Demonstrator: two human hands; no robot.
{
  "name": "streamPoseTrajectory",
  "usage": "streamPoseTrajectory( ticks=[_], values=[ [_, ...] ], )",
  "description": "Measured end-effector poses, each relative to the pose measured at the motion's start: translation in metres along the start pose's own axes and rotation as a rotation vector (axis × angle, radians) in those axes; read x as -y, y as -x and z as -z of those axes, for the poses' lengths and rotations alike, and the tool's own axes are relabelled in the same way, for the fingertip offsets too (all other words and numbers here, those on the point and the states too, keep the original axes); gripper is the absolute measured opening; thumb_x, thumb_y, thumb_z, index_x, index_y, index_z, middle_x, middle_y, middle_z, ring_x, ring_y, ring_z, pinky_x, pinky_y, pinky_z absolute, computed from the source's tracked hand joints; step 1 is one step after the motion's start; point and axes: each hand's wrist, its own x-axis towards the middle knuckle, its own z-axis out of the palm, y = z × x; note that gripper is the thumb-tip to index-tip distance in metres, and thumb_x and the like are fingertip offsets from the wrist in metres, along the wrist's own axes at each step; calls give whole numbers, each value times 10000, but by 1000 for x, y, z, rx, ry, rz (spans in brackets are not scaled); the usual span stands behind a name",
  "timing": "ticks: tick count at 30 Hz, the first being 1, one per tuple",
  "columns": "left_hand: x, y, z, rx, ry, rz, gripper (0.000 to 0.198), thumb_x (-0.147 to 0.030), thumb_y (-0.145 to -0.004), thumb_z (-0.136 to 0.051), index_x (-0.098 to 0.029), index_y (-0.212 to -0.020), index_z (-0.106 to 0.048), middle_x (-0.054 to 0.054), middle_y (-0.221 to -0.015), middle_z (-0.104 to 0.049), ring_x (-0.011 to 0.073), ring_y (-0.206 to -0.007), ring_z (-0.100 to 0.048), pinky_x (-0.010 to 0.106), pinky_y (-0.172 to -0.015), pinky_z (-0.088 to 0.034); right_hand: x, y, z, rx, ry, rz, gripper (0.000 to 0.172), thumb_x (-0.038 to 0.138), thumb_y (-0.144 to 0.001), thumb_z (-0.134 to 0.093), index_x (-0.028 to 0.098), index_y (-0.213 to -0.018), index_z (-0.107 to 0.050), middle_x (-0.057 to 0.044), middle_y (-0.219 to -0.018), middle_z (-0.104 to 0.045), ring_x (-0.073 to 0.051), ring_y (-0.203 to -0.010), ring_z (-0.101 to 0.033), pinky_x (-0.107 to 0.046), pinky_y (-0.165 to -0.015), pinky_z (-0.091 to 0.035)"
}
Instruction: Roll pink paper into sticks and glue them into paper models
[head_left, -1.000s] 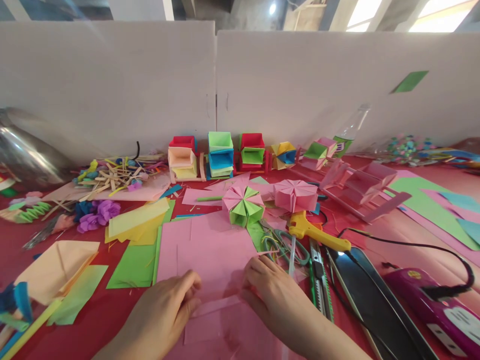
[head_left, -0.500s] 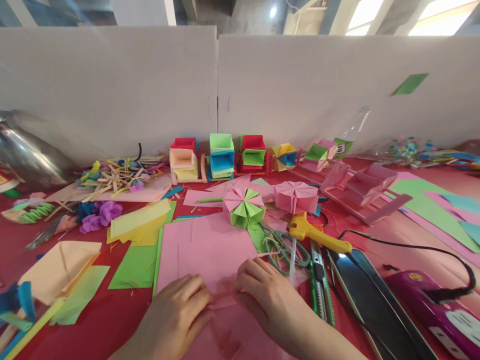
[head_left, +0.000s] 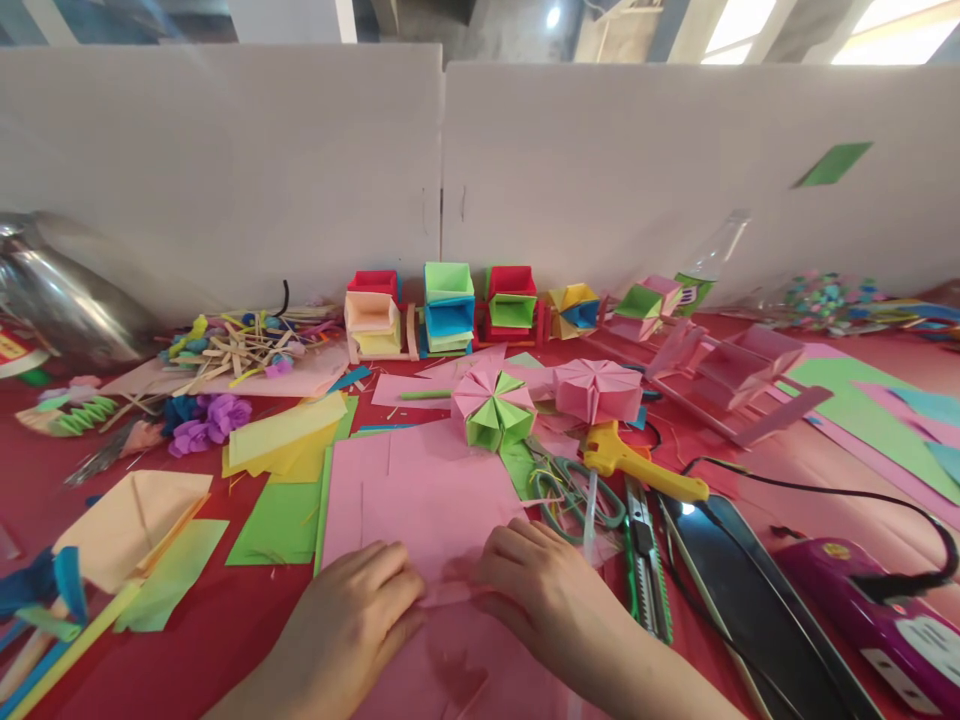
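A pink sheet of paper [head_left: 435, 475] lies before me, with a folded strip [head_left: 450, 592] along its near part. My left hand [head_left: 360, 610] is closed on the left end of that strip, fingers curled over it and thumb on the near side. At the right end, my right hand [head_left: 547, 590] grips the strip the same way; its fingertips are partly hidden. Beyond the sheet stand a pink-and-green folded paper piece [head_left: 495, 410] and a pink one [head_left: 598, 390]. Green-handled scissors [head_left: 574, 495] lie beside my right hand.
A yellow glue gun [head_left: 637, 463], a green utility knife [head_left: 646, 560], a phone [head_left: 757, 590] and a purple power strip [head_left: 862, 610] lie on the right. Coloured paper [head_left: 281, 520] and craft sticks [head_left: 236, 350] are on the left. Small paper-box wheels [head_left: 448, 310] stand by the white partition [head_left: 300, 150].
The whole view has shifted slightly. Both hands stay at the pink paper strip, with very little movement of the fingers.
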Motion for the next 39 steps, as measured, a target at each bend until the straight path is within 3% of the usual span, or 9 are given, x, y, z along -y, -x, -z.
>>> streamPoseTrajectory(
  ticks=[4, 12, 21, 29, 34, 39],
  values=[
    [-2, 0, 2, 41, -19, 11, 76, -125, -798, -553, -196, -778, -570, 6, -766, -566, 151, -702, -567, 238, -585, -449, 0, 0, 0, 7, 33, 17, 103, 240, -846, -540, 196, -793, -616, -12, -812, -603, -137, -735, -507, -261, -649, -356],
    [-8, 0, 4, 54, -60, 28, 112, -88, -760, -584, -187, -716, -556, 4, -732, -574, 177, -682, -566, 275, -569, -442, -4, 4, -9, -102, 97, 132, 158, 194, -873, -484, 198, -756, -590, -6, -761, -588, -131, -675, -474, -267, -618, -330],
    [-9, -6, 16, 227, 129, 224, 83, -149, -784, -584, -172, -715, -545, -11, -745, -581, 141, -691, -558, 236, -596, -409, -12, 3, -1, -10, -79, 38, 180, 246, -873, -495, 173, -730, -575, -32, -755, -592, -153, -714, -512, -276, -637, -371],
    [-7, -9, 24, 287, 150, 227, 176, -143, -854, -450, -169, -712, -551, -3, -723, -565, 139, -690, -552, 237, -601, -404, -2, 3, -2, -64, -78, -76, 203, 173, -853, -488, 172, -652, -515, -44, -746, -554, -169, -719, -479, -311, -651, -375],
    [-10, -6, 19, 219, 111, 106, 41, -162, -820, -529, -177, -800, -562, 9, -803, -563, 156, -749, -542, 266, -640, -430, -4, 3, 1, -33, -133, 42, 131, 175, -851, -492, 188, -745, -569, -35, -773, -575, -165, -748, -484, -305, -684, -378],
    [-15, 0, 10, 85, -34, -19, 126, -144, -822, -519, -180, -707, -554, 7, -718, -548, 160, -672, -527, 272, -576, -427, -6, 4, -1, -42, -144, 122, 129, 231, -854, -516, 197, -778, -615, -31, -761, -588, -159, -737, -489, -293, -661, -368]
  ],
)
